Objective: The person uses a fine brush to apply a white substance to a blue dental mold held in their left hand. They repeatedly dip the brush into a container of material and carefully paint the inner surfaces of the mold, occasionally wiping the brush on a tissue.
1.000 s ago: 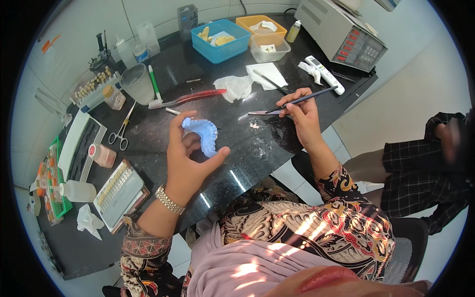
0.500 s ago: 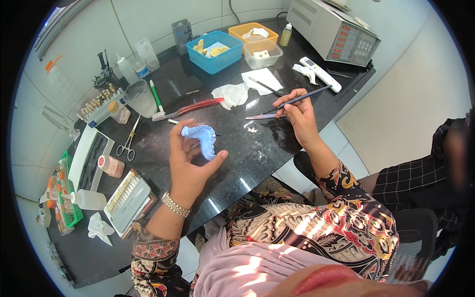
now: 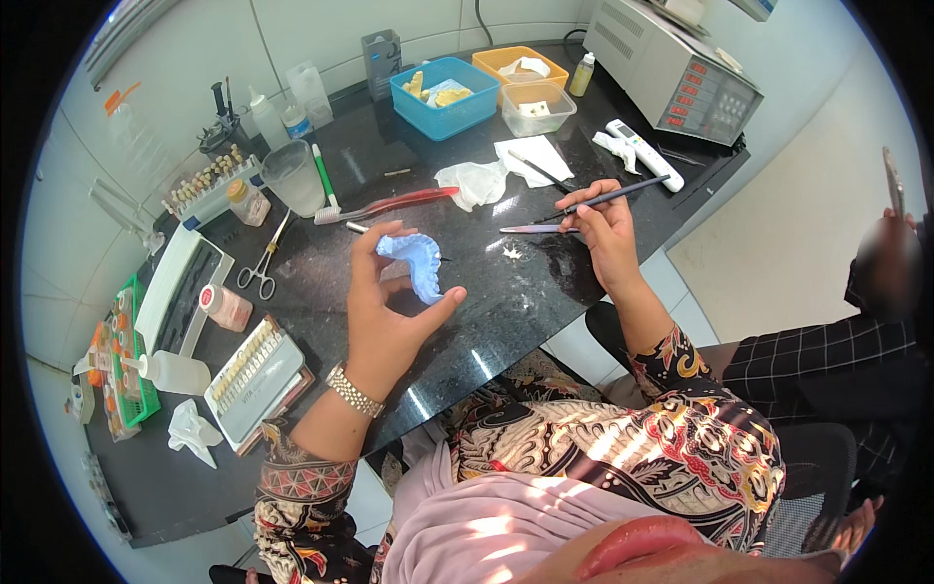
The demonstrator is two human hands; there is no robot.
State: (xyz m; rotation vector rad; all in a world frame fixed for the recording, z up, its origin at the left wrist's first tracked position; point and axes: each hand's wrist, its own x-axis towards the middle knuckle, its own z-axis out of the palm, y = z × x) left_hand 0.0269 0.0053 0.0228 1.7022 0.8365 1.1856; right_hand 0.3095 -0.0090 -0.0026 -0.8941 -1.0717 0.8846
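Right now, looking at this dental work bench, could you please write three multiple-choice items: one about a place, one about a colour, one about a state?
1. Where does the pair of scissors lie?
A. inside the blue tub
B. on the dark counter, to the left of the left hand
C. on the white machine

2. What colour is the dental cast in the left hand?
A. light blue
B. orange
C. black

3. How does the right hand stand?
A. open and empty
B. closed around thin instruments
C. flat on the counter

Key: 1 B, the scissors rest on the counter near the white tray. 2 A, the cast is pale blue. 3 B, its fingers grip a dark-handled tool.
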